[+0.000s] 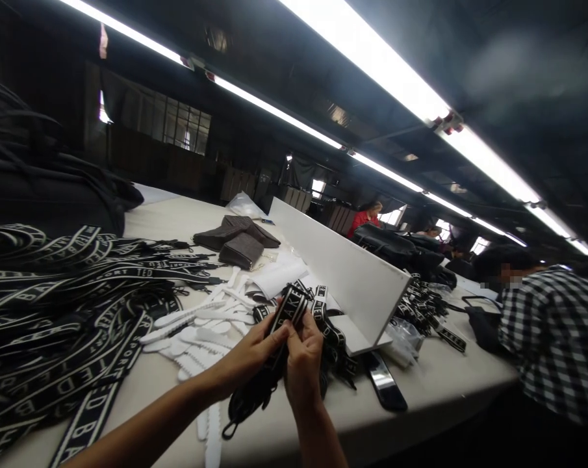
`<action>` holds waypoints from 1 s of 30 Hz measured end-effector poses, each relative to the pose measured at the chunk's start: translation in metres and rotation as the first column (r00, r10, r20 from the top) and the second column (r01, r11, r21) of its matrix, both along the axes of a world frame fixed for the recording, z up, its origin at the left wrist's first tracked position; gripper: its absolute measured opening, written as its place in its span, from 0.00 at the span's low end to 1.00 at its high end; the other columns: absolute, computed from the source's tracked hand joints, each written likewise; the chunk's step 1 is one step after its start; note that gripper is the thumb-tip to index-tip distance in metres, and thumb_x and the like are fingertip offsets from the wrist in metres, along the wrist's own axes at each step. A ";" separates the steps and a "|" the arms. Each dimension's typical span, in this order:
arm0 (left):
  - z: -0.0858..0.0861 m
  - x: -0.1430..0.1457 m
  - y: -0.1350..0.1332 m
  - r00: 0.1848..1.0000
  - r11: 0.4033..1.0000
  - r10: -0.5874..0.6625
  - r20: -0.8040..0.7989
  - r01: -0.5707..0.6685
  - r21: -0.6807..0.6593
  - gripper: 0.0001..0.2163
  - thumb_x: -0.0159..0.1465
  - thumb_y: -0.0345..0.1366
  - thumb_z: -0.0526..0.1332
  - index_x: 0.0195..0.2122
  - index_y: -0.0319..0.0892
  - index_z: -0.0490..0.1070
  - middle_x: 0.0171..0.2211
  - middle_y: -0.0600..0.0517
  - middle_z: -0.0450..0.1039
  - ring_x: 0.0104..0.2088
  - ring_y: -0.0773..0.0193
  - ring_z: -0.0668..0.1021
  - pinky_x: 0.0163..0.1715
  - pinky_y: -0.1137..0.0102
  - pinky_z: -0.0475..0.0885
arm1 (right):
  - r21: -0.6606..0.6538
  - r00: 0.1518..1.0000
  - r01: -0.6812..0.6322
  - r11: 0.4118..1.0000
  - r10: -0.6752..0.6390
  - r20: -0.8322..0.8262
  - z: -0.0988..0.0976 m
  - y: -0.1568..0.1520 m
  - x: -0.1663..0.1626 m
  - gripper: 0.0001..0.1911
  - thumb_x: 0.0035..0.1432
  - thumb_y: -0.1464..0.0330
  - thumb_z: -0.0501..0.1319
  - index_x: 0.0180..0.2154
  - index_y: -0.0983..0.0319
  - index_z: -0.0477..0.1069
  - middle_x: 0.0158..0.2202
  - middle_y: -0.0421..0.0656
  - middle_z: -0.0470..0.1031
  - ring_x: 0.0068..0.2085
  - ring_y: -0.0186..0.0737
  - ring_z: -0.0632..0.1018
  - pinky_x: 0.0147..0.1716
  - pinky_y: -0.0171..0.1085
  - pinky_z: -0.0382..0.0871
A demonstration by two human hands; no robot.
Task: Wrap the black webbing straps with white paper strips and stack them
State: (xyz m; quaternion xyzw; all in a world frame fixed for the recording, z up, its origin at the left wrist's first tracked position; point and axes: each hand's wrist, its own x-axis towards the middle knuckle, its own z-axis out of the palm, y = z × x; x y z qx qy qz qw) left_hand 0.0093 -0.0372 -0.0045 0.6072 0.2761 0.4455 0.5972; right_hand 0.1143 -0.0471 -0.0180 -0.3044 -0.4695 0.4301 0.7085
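A folded black strap [294, 304] with white edge lines and lettering is gripped between both hands above the table. My left hand [263, 339] is closed round its left side, thumb across the front. My right hand [303, 351] pinches the strap from the right, its thumb meeting the left one. A dark loop hangs from the strap's lower end. Just beyond the hands, more lettered straps [330, 328] lie bundled against a white board. White toothed strips [201, 331] are scattered to the left, partly under my left forearm.
A large heap of lettered straps [69, 331] covers the table's left side. Dark brown pouches [240, 239] sit farther back. An upright white divider [342, 266] stands beyond my hands. A phone [385, 382] lies near the front edge. A person in a checked shirt [557, 338] is at right.
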 end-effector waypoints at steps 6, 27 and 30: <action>0.003 -0.032 0.003 0.989 0.999 0.021 -0.147 -0.026 -0.034 0.19 0.62 0.47 0.59 0.49 0.41 0.68 0.37 0.48 0.75 0.37 0.58 0.77 0.41 0.65 0.73 | 0.087 0.900 0.305 0.948 -0.317 0.299 -0.014 0.008 -0.009 0.12 0.55 0.62 0.67 0.40 0.59 0.76 0.46 0.48 0.73 0.52 0.48 0.71 0.57 0.44 0.62; -0.025 -0.109 0.059 0.997 0.965 -0.080 -0.011 0.075 -0.249 0.17 0.61 0.46 0.61 0.46 0.41 0.62 0.33 0.50 0.75 0.26 0.67 0.75 0.24 0.75 0.66 | -0.103 0.926 -0.295 0.950 0.257 -0.277 -0.004 0.115 -0.068 0.20 0.50 0.58 0.72 0.42 0.58 0.72 0.36 0.39 0.79 0.40 0.36 0.80 0.50 0.39 0.73; -0.036 -0.135 0.084 0.941 0.945 0.311 -0.136 -0.321 -0.057 0.14 0.63 0.42 0.57 0.46 0.42 0.61 0.27 0.54 0.71 0.23 0.68 0.72 0.23 0.74 0.65 | -0.184 0.951 -0.294 0.938 0.307 0.045 -0.007 0.163 -0.078 0.25 0.58 0.48 0.60 0.48 0.59 0.69 0.46 0.45 0.77 0.44 0.38 0.79 0.45 0.38 0.75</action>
